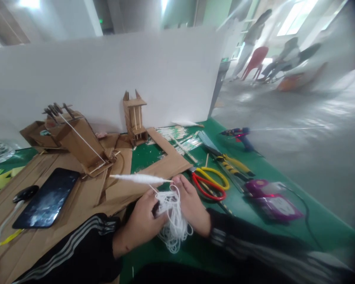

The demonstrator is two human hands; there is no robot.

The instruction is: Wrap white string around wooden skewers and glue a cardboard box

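My right hand [192,203] pinches one end of a thin wooden stick [111,176], which lies level and points left. White string [142,179] is wound thickly around the stick's middle. Below it hangs a loose, tangled bundle of white string [173,221] between my hands. My left hand [148,213] is closed around the left side of this bundle, and a strand runs from there up to the wound stick. Scissors [211,183] with red and yellow handles lie just beyond my right hand.
Cardboard sheets [85,197] carry a black phone [49,197] and a cardboard model [79,142]. A smaller cardboard stand [134,118] is against the white partition [106,75]. To the right lie pliers [239,165], a glue gun [239,136] and a purple device [273,201] with a cable.
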